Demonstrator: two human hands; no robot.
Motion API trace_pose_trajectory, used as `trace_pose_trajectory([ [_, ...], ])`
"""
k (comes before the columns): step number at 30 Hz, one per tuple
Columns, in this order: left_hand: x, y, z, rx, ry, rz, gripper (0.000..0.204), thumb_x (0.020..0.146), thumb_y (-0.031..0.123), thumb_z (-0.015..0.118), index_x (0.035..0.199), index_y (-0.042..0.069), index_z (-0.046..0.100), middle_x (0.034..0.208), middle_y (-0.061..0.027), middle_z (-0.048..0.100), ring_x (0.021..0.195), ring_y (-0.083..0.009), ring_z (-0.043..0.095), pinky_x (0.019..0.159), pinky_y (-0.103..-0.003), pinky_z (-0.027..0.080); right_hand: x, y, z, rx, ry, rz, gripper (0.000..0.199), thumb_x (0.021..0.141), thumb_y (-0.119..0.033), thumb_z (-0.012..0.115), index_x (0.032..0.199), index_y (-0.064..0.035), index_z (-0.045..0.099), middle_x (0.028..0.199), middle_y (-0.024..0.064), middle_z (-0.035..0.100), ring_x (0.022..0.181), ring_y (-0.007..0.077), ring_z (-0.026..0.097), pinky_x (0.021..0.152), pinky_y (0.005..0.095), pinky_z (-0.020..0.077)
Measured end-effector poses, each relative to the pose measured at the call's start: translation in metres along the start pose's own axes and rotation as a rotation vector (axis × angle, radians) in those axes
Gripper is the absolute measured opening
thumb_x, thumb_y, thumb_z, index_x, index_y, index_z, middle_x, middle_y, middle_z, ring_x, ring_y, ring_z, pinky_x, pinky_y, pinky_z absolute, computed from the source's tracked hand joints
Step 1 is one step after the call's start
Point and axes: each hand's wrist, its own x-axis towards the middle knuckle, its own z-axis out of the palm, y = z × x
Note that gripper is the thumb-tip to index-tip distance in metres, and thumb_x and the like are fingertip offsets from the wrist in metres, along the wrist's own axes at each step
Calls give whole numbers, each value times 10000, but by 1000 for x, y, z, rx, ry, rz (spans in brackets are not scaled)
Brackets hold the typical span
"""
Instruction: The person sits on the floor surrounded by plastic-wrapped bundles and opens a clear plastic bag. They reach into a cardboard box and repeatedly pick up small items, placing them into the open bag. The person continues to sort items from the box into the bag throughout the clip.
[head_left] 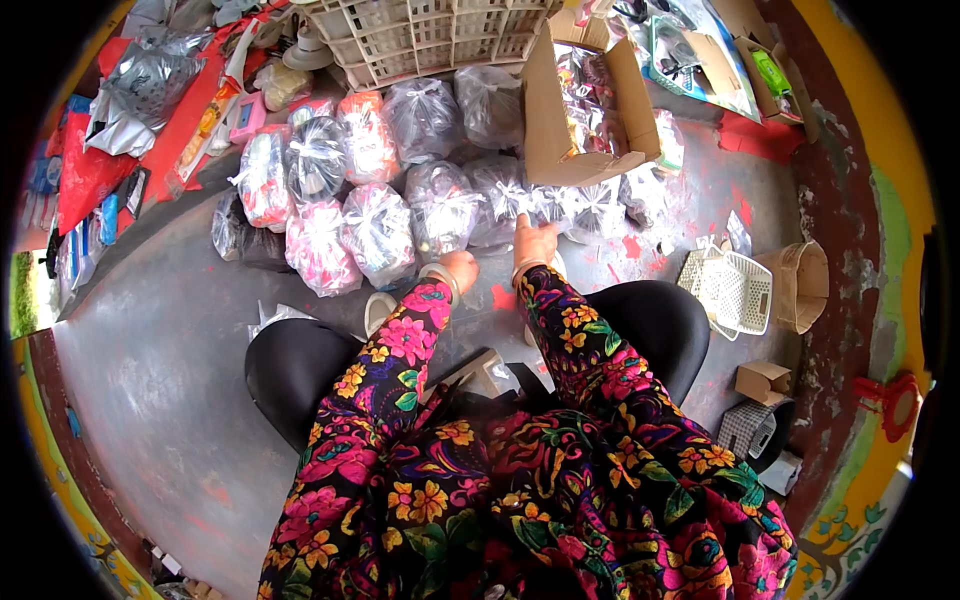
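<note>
Sorting stage judged: tied clear plastic bags (440, 215) are massed on the floor (160, 350) just left of the open cardboard box (575, 110), left hand (460, 268) clenched beside them, right hand (535, 240) laid open-fingered on one bag, a firm grasp being needed next.

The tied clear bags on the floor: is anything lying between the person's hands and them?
Nothing visible does. The right hand already reaches the nearest clear bag, and the left hand is at another tied bag. Only bare grey floor lies around them.
</note>
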Motion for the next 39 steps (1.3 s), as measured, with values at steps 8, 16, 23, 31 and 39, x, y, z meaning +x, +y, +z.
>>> trace_pose_trajectory([
  [8, -55, 44, -40, 319, 619, 207, 473, 761, 135, 488, 1218, 55, 393, 1286, -178, 356, 1192, -311, 329, 957, -379, 307, -3, -31, 7, -463, -185, -875, 404, 740, -154, 531, 1133, -85, 468, 1328, 143, 307, 1239, 314, 283, 900, 451, 359],
  [16, -46, -9, -6, 477, 303, 161, 580, 776, 60, 375, 1331, 51, 206, 1408, -128, 143, 1307, -270, 136, 1029, -410, 190, -24, 3, 10, -704, -311, -863, 554, 747, -73, 480, 1275, -51, 312, 1370, 116, 228, 1283, 276, 205, 933, 412, 333],
  [23, -42, 0, -21, 509, 172, 111, 562, 803, 88, 336, 1346, 71, 192, 1427, -106, 102, 1321, -236, 91, 1054, -377, 128, -18, 3, 13, -705, -317, -830, 572, 741, -64, 483, 1283, -47, 300, 1386, 113, 201, 1287, 272, 202, 928, 423, 339],
  [31, -61, 27, -48, 362, 176, 88, 445, 765, 74, 406, 1210, 49, 403, 1373, -154, 227, 1286, -277, 204, 1020, -398, 233, -27, -27, 2, -668, -358, -730, 504, 750, -132, 491, 1236, -59, 379, 1376, 141, 230, 1289, 303, 188, 934, 457, 322],
  [39, -134, 79, -116, 572, 566, 438, 184, 700, 180, 528, 693, 44, 652, 816, -137, 622, 942, -346, 522, 845, -417, 396, -5, -99, -54, -898, -589, -1440, 305, 746, -278, 503, 947, -75, 610, 941, 173, 593, 847, 361, 563, 778, 408, 449],
])
